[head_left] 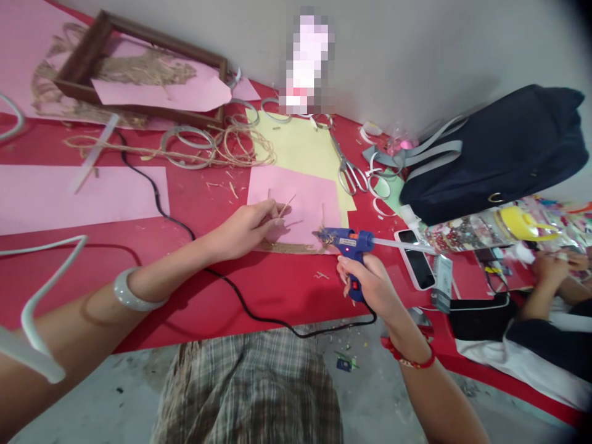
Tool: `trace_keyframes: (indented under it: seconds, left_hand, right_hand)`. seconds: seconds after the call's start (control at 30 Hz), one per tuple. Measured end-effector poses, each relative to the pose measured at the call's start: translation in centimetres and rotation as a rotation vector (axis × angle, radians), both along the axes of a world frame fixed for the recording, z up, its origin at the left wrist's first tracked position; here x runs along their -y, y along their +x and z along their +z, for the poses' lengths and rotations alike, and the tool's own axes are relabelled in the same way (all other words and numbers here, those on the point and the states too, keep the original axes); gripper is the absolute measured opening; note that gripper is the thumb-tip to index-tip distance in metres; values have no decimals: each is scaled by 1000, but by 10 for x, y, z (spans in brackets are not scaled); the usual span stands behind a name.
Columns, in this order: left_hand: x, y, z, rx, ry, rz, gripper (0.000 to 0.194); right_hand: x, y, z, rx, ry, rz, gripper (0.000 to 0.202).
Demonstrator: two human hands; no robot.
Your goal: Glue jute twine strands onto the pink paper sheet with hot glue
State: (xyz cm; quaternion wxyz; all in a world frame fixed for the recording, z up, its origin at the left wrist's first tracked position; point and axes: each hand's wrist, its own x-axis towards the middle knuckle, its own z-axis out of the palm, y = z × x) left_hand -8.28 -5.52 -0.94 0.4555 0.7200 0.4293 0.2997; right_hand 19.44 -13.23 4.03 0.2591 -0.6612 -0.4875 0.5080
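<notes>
In the head view my right hand [372, 280] is wrapped round the handle of a blue hot glue gun [349, 239]. A clear glue stick [400, 245] juts from its back, and its nozzle points left over the right edge of a pink sheet [296, 191]. My left hand [250, 228] is closed in a pinch at the sheet's left side, on a short, thin piece of twine [289, 203] that sticks up from the fingertips. A tan strip of twine [296, 248] runs along the near edge of the sheet. Strands cling about the nozzle.
A black cord [240, 302] crosses the red table. Silver scissors [349, 169], a twine coil [240, 147], a dark wooden frame [139, 28], a phone [416, 259], a bottle [481, 229] and a dark bag [490, 154] lie around. Another person's hands [552, 268] are at right.
</notes>
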Motion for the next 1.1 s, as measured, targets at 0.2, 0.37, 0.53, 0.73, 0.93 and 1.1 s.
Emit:
trace_keyframes:
  seconds: [0.2, 0.37, 0.53, 0.73, 0.93, 1.1]
  left_hand:
    - [1, 1, 3, 47, -24, 0, 22]
    - [1, 1, 2, 64, -25, 3, 21]
    - [0, 1, 1, 50, -3, 1, 23]
    - [0, 1, 0, 137, -63, 13, 28]
    - [-3, 0, 1, 184, -74, 61, 42]
    - [-4, 5, 11, -45, 90, 120, 34]
  right_hand:
    - [1, 2, 0, 13, -4, -1, 43]
    - [1, 4, 1, 27, 16, 16, 44]
    - [13, 11, 19, -66, 157, 25, 34]
    - [37, 34, 37, -227, 211, -59, 39]
    - [21, 74, -10, 610, 582, -193, 54]
    - [-9, 102, -54, 899, 666, -11, 74]
